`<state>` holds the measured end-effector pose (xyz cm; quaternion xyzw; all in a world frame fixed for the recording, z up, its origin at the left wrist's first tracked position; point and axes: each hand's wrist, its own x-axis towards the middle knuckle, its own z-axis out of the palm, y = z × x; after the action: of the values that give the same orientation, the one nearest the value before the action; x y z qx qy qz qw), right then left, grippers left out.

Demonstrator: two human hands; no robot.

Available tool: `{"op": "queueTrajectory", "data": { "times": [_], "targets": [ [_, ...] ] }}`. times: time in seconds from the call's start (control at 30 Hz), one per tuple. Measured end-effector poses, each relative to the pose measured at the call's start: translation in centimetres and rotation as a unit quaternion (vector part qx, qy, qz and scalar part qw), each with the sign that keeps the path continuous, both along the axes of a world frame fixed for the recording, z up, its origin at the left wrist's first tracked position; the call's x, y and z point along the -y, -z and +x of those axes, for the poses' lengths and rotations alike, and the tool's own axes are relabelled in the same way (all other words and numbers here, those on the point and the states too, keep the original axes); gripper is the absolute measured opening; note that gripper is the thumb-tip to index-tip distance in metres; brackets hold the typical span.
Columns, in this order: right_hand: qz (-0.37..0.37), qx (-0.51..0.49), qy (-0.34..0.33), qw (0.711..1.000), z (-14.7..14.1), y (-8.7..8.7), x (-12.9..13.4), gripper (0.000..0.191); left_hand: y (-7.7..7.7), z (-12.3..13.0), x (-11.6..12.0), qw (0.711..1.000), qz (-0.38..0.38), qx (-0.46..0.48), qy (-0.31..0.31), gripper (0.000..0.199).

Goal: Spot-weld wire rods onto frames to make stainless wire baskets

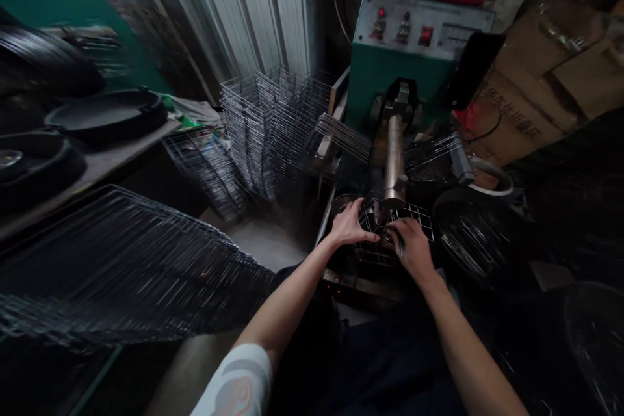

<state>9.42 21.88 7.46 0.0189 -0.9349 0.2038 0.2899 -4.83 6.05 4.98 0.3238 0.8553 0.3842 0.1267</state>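
A wire grid panel (pixel 420 213) lies on the machine's work area, under the metal cylinder (pixel 394 162) of a spot-welder-like machine. My left hand (pixel 350 226) rests at the panel's left side, thumb and fingers spread apart, the thumb reaching toward the electrode tip. Close by on the right, my right hand (pixel 412 244) is closed, its fingertips pinched together just below the cylinder. A thin dark piece shows at its fingers, too small to name. The hands partly cover the panel's middle.
Stacked wire racks (pixel 273 123) stand at the left, behind a large pile of wire grids (pixel 146 266). The green machine housing (pixel 394 78) carries switches. A black tub of wire pieces (pixel 480 234) and cardboard boxes (pixel 517 117) are on the right. Small sparks glow below the work area.
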Motion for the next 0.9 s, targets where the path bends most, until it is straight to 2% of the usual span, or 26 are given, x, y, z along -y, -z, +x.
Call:
{"op": "queueTrajectory", "data": {
  "times": [0.3, 0.4, 0.47, 0.5, 0.6, 0.67, 0.73, 0.8, 0.9],
  "targets": [
    [-0.015, -0.010, -0.017, 1.000, -0.7, 0.0, 0.2, 0.016, -0.6, -0.9, -0.1, 1.000, 0.000, -0.005, 0.015, 0.123],
    [-0.048, -0.010, -0.030, 0.998, -0.4, -0.5, 0.1, 0.017, -0.2, -1.1, 0.9, 0.999, 0.024, 0.002, 0.028, 0.126],
    [-0.088, -0.001, -0.036, 0.995, 0.6, -1.0, 0.0, 0.017, 1.4, -1.1, 2.5, 0.998, 0.051, 0.011, 0.042, 0.136],
    [-0.113, 0.009, -0.036, 0.993, 1.2, -1.2, -0.1, 0.018, 2.8, -1.0, 3.5, 0.997, 0.063, 0.026, 0.037, 0.144],
    [-0.210, 0.048, -0.020, 0.976, 3.6, -1.6, -0.2, 0.020, 8.5, 0.5, 5.7, 0.981, 0.112, 0.155, -0.040, 0.162],
    [-0.296, 0.066, 0.001, 0.953, 5.1, -1.5, -0.1, 0.022, 12.2, 1.9, 5.9, 0.935, 0.180, 0.300, -0.053, 0.160],
    [-0.389, 0.067, 0.025, 0.919, 6.1, -1.3, 0.2, 0.027, 14.7, 3.1, 4.9, 0.891, 0.237, 0.386, -0.034, 0.148],
    [-0.458, 0.059, 0.041, 0.886, 6.8, -1.0, 0.6, 0.032, 15.6, 3.8, 3.5, 0.874, 0.267, 0.406, -0.016, 0.136],
    [-0.515, 0.054, 0.052, 0.854, 7.4, -0.8, 1.1, 0.036, 15.2, 3.9, 2.4, 0.873, 0.281, 0.399, -0.001, 0.127]
  ]
}}
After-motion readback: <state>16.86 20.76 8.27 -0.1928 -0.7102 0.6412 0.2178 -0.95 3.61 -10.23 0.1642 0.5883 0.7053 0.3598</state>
